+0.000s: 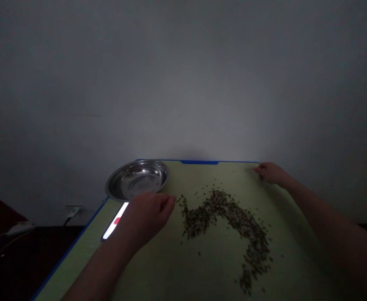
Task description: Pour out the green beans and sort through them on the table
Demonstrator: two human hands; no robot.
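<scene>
A scatter of small dark grains lies in a curved band across a pale green table with a blue edge. My left hand rests palm down just left of the grains, its fingers held together and pointing right toward them. Behind it stands a shallow steel bowl. My right hand reaches to the far right corner of the table, fingers curled, beside a thin pale object I cannot make out. The scene is dim.
A lit phone lies on the table's left edge, partly under my left wrist. A plain wall rises right behind the table. On the dark floor at left are a wall socket and a white cable.
</scene>
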